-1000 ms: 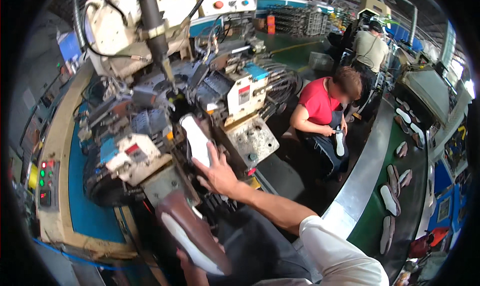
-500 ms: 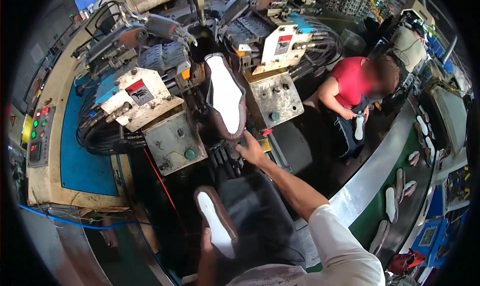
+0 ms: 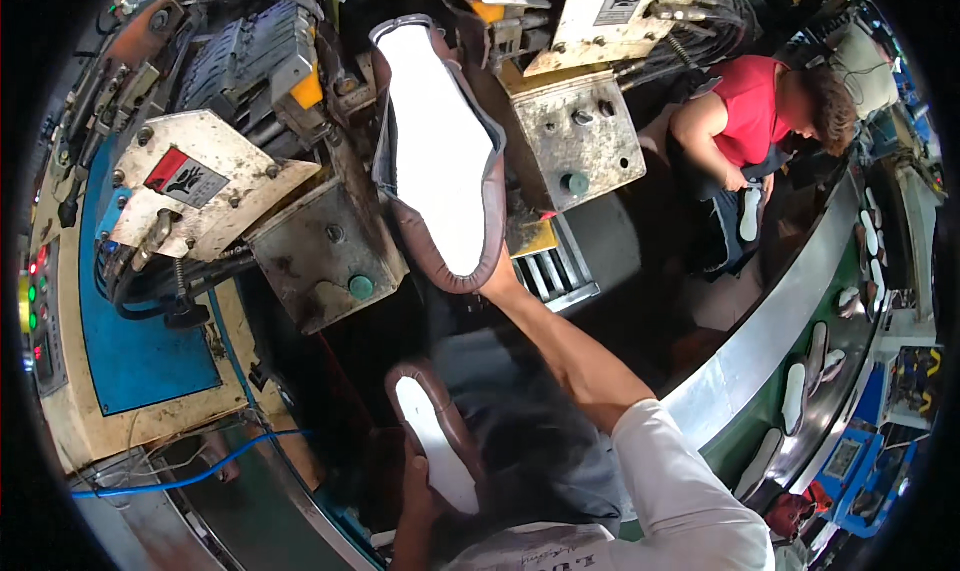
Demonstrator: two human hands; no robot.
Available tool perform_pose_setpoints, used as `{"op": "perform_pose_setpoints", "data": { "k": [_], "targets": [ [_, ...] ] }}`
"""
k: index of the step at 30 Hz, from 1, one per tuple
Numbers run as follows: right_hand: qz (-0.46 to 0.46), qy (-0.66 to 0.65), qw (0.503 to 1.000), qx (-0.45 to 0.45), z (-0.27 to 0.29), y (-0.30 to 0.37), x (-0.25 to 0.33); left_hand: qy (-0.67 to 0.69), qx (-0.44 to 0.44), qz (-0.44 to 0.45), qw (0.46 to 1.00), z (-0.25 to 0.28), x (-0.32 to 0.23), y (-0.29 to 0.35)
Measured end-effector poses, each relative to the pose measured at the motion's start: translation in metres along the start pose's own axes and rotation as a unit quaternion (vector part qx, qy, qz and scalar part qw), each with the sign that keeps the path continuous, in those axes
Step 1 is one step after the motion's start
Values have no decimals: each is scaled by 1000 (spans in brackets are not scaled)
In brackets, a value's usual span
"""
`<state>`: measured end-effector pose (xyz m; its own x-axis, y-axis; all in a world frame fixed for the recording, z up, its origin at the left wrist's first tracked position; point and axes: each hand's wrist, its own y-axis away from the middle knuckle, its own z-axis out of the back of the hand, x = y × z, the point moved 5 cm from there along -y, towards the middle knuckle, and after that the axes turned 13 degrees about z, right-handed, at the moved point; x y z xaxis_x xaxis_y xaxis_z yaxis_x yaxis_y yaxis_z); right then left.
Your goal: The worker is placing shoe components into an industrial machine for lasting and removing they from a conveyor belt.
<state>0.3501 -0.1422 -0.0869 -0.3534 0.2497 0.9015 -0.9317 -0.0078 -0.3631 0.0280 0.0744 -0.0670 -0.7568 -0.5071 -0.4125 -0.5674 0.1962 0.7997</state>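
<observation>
A brown shoe upper (image 3: pixel 440 151) with a white insole faces up between the two halves of a machine. At its toe is my right hand (image 3: pixel 503 279), closed on the upper from beneath, with most of its fingers hidden behind it. Lower down, over my dark-clothed lap, my left hand (image 3: pixel 415 486) grips a second brown shoe (image 3: pixel 437 439), also showing a white insole. The left thumb lies along its edge, and the other fingers are hidden.
Metal control boxes with green buttons (image 3: pixel 361 287) flank the upper. On the right, a green conveyor (image 3: pixel 735 446) with a metal rim (image 3: pixel 715 386) carries several shoes. Beyond it sits a person in a red shirt (image 3: pixel 745 111) holding a shoe. A blue hose (image 3: pixel 190 484) runs at left.
The upper in my right hand looks larger and closer, and that hand is now mostly tucked behind its toe. The view has moved nearer the machine. My left hand keeps its shoe.
</observation>
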Motion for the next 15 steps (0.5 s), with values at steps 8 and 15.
{"op": "perform_pose_setpoints", "data": {
  "k": [8, 15],
  "targets": [
    [10, -7, 999, 30, 11, 35, 19, 25, 16, -43, 999, -4, -3, 5],
    [-33, 70, 988, 133, 32, 39, 2, -57, 64, -107, 991, -9, 7, 3]
  ]
}}
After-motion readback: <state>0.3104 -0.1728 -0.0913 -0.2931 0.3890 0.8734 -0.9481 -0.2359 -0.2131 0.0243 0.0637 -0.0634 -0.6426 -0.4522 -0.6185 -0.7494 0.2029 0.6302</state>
